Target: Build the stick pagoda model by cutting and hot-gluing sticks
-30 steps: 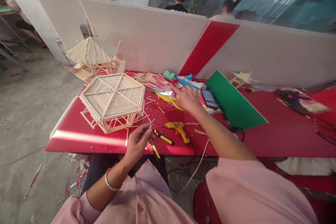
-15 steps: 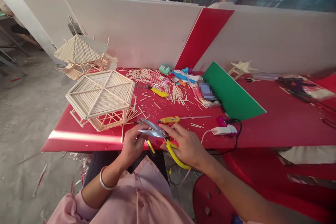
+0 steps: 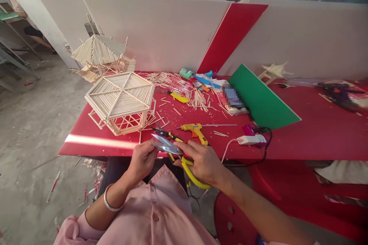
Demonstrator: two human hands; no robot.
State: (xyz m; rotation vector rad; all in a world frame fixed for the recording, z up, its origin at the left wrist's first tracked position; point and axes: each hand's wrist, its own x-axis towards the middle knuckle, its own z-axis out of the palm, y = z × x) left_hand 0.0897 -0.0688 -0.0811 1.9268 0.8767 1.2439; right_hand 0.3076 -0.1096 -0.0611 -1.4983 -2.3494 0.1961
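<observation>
Yellow-handled scissors (image 3: pixel 172 148) are in my right hand (image 3: pixel 202 162), whose fingers wrap the handles just beyond the table's front edge. Their blades point left toward my left hand (image 3: pixel 145 159). The fingertips of that hand are pinched together beside the blade tips, and whatever is between them is too small to make out. Black-and-yellow pliers (image 3: pixel 166 134) lie on the table just past the blades. Behind my right hand rests a yellow glue gun (image 3: pixel 194 129) with a glue stick in its back.
A hexagonal stick model (image 3: pixel 120 97) stands at left, with a roofed stick pavilion (image 3: pixel 97 55) behind it. Loose sticks (image 3: pixel 169 82), a yellow cutter (image 3: pixel 179 97) and a green jar (image 3: pixel 186 73) fill the middle. A green board (image 3: pixel 264 99) leans right of them, near a white plug (image 3: pixel 250 139).
The scissor blades have come closer together. My view has shifted, so the table and models appear further right, and more of the glue gun and pliers shows.
</observation>
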